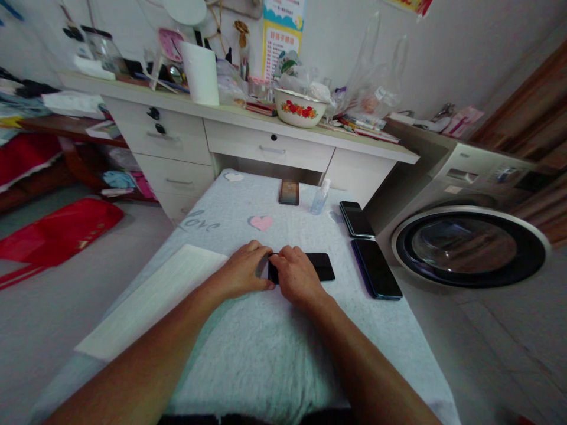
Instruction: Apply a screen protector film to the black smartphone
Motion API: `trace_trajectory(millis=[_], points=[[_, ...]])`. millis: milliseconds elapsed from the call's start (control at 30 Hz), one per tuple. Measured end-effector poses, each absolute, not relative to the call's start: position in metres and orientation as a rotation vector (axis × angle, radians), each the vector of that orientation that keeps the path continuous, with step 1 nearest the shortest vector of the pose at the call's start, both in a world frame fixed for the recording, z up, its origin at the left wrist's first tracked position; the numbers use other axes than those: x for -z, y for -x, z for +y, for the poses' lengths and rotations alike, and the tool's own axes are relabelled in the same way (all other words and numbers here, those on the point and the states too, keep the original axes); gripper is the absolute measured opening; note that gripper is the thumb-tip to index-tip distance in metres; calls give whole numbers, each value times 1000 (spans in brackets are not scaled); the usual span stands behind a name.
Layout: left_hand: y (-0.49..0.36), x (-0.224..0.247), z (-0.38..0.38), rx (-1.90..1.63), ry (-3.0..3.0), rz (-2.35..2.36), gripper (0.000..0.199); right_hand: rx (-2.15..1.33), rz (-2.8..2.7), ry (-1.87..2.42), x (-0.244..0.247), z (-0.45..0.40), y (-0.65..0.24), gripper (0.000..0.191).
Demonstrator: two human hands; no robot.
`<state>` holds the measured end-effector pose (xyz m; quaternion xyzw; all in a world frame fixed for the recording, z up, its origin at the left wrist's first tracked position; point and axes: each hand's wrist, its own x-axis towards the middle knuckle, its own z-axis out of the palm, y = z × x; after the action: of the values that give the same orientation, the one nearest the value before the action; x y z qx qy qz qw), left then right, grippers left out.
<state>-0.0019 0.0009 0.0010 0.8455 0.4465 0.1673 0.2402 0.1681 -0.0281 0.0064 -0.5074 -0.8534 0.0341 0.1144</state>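
Note:
A black smartphone point(322, 267) lies flat, screen up, on the cloth-covered table point(261, 354). My left hand point(243, 270) grips its left end, with the thumb along the near edge and the fingers at the far edge. Over the left half of the screen rests my right hand point(296, 276), its fingers bunched together and pointing left. Whatever may be under those fingertips is hidden. To the right lie two more dark phones, a smaller one point(357, 219) behind a larger one point(377, 269). Beyond my hands stands a clear spray bottle point(319, 199).
A long pale sheet point(155, 301) lies left of my left arm. A small brown framed item point(289, 192) is near the table's far end. Behind stands a white desk point(266, 141) bearing a floral bowl point(301, 109); a washing machine point(465, 177) is at right.

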Motion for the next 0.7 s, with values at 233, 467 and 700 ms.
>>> trace_trajectory(millis=[233, 467, 700], points=[[3, 1, 2, -474, -2323, 1205, 60, -119, -2518, 1419, -7, -30, -168, 24], [3, 2, 3, -454, -2333, 1197, 61, -116, -2512, 1444, -7, -29, -169, 25], [3, 0, 1, -459, -2305, 1212, 63, -90, -2548, 1497, -12, -26, -169, 30]])
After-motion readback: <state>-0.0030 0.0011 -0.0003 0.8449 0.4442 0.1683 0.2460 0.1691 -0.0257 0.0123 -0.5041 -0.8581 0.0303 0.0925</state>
